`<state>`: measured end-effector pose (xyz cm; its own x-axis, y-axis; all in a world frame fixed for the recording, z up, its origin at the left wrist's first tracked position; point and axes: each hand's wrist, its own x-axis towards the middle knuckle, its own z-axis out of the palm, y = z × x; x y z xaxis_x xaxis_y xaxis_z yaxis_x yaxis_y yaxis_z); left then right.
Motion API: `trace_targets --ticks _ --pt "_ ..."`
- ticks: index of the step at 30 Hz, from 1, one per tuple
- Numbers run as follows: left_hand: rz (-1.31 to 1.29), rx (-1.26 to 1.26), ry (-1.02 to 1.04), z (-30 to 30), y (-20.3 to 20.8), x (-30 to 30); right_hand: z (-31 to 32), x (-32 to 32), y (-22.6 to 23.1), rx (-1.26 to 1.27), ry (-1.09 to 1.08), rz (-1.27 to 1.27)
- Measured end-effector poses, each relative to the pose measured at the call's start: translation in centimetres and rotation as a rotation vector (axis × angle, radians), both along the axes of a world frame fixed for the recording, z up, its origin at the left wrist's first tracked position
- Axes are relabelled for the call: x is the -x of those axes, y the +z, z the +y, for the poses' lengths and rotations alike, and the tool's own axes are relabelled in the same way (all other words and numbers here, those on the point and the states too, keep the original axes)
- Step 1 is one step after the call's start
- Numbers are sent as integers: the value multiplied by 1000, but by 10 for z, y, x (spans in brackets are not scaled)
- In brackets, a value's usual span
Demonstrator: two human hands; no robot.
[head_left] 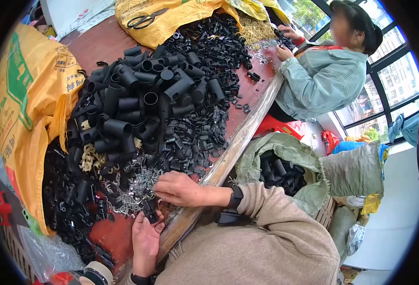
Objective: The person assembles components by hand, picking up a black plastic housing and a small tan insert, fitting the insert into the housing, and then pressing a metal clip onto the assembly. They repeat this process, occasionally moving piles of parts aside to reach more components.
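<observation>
My left hand [145,237], palm up by the table's near edge, grips a short black plastic part [150,212] between thumb and fingers. Just above it, my right hand [178,188] has its fingers bent and closed together; what they hold, if anything, is hidden. Its fingertips are close to the black part and beside a heap of small silvery metal clips [145,184]. Behind the clips rises a big pile of black plastic tubes [128,102]. Small flat black pieces [195,137] lie to its right. Some cream plastic pieces [91,159] sit among the tubes.
Yellow woven sacks [17,109] spill black parts at the left; scissors [145,20] lie on another at the back. A wooden rail [238,142] edges the red table. An open sack [318,166] of black parts stands beside me. A co-worker [323,76] handles small parts farther along.
</observation>
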<state>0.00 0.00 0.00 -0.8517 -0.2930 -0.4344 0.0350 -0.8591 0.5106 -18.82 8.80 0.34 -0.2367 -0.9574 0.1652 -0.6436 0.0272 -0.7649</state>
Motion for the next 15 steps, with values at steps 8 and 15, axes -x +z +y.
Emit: trace_targets --ticks 8,15 --pt "18 76 140 2 8 6 -7 -2 18 343 -55 79" --pt "107 25 124 3 15 23 1 -2 28 19 123 -311"
